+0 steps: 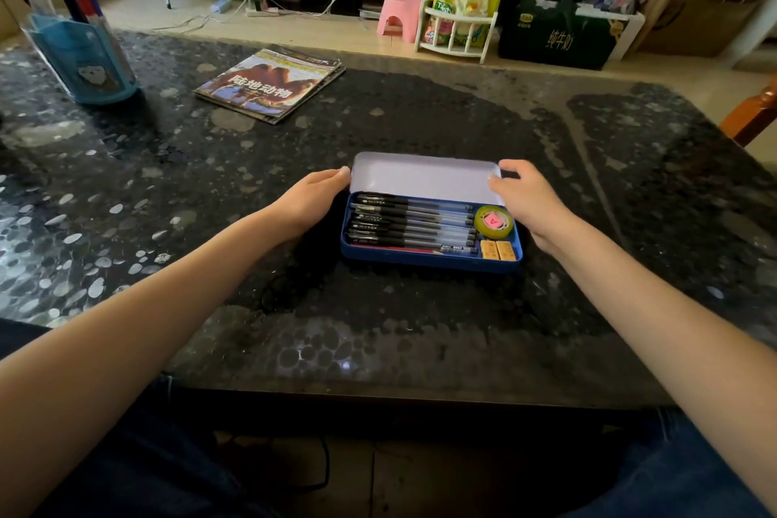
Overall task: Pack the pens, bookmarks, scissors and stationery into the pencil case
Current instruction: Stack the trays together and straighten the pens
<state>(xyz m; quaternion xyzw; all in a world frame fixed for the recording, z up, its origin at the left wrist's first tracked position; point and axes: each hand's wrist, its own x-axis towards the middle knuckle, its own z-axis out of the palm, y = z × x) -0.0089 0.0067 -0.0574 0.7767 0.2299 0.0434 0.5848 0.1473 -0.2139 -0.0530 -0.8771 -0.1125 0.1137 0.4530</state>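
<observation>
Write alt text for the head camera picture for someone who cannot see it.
Two bare hands, left hand and right hand, hold the raised lid ends of an open blue metal pencil case on a dark speckled table. Inside lie black pens, a green tape roll and two yellow erasers.

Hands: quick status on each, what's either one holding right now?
Left hand: fingertips on the left end of the open lid, thumb hidden, grip cannot be told.
Right hand: pinches the lid's right end.

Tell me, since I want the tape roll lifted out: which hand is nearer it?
Right. The right hand holds the lid's corner just above the tape roll; the left hand is across the case at the lid's far end.
</observation>
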